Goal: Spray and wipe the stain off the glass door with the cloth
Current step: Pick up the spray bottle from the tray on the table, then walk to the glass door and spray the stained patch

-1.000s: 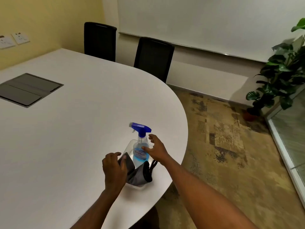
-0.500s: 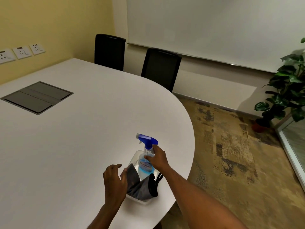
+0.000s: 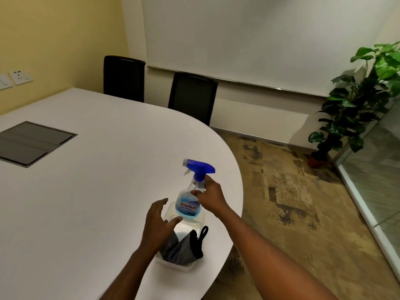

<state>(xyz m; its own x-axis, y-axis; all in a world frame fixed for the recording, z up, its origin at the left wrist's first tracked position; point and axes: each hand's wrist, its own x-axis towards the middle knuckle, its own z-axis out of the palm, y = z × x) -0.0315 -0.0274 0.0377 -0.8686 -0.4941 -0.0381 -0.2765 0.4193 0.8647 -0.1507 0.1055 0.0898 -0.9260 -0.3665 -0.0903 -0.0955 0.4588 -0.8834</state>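
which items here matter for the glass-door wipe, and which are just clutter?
For the job:
spray bottle, held by the right hand
grey cloth in the clear tray, under the open left hand
glass door at right

Just there:
two black chairs
potted plant
table hatch
wall sockets

Beside the white oval table (image 3: 91,174): a clear spray bottle (image 3: 190,195) with blue trigger and liquid, a grey-and-black cloth (image 3: 181,250), mottled tan carpet (image 3: 292,202).

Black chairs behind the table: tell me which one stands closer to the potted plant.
The right-hand chair, below the whiteboard's lower edge. The other chair stands further left, by the yellow wall, farther from the plant.
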